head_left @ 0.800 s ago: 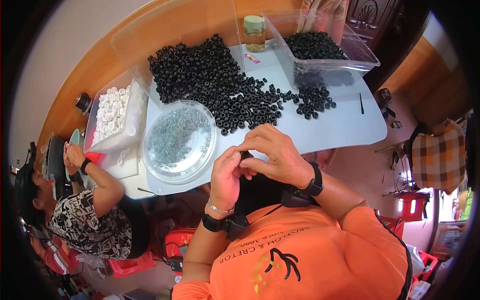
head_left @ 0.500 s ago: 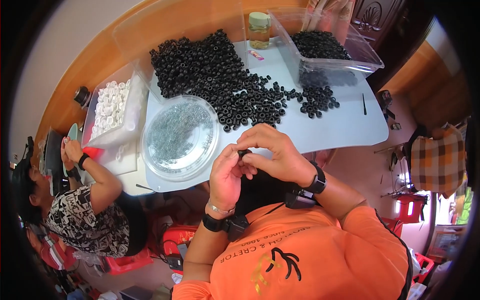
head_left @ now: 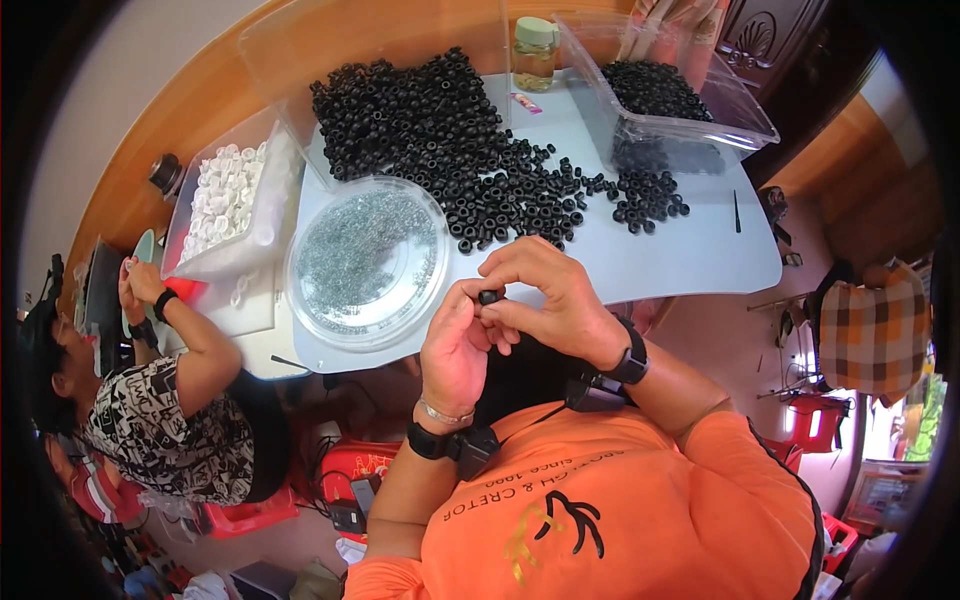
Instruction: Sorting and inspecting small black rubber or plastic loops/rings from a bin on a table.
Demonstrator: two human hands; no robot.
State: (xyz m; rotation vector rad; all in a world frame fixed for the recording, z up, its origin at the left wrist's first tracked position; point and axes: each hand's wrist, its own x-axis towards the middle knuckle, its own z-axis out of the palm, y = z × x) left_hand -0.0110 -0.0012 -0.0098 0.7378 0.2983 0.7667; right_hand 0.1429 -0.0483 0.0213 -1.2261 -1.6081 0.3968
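Black ring (head_left: 490, 296) pinched between both hands, near edge of the white table (head_left: 690, 250).
Left hand (head_left: 455, 345) and right hand (head_left: 555, 300) fingers closed on it; round clear dish (head_left: 365, 262) just left, black ring pile (head_left: 450, 140) farther off.

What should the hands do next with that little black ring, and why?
Probably finish working the black ring, then set it down. Both the left hand and right hand pinch it above the table edge, with the round dish of small metal bits close beside them.
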